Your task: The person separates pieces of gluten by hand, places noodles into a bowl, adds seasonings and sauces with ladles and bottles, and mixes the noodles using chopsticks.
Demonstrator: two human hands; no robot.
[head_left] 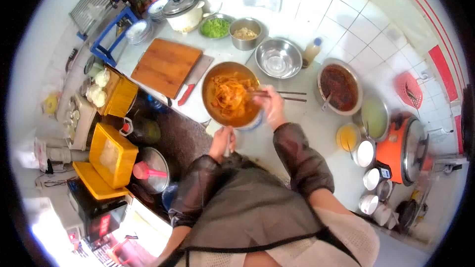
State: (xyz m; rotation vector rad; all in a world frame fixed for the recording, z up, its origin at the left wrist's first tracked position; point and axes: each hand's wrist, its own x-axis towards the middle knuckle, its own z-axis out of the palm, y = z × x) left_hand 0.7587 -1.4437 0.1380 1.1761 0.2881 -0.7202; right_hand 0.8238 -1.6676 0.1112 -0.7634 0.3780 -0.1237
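Note:
A round metal pan (207,100) holds noodles (230,94) in an orange-red sauce. My right hand (271,108), in a thin clear glove, is closed around a pair of chopsticks (292,96). Their tips lie over the noodles, and their back ends point to the right. At the near edge of the pan, my left hand (222,143) is closed on a metal handle (227,150). Dark translucent sleeves cover both forearms. To the left of the pan lie a cleaver (200,71) with a red handle and a wooden cutting board (167,66).
Behind the pan stand a plate of chopped greens (215,28), a pot of pale minced food (245,34) and a shiny steel bowl (278,58). At right are a basin of dark red sauce (340,89) and an orange cooker (396,151). Yellow bins (113,155) stand lower left.

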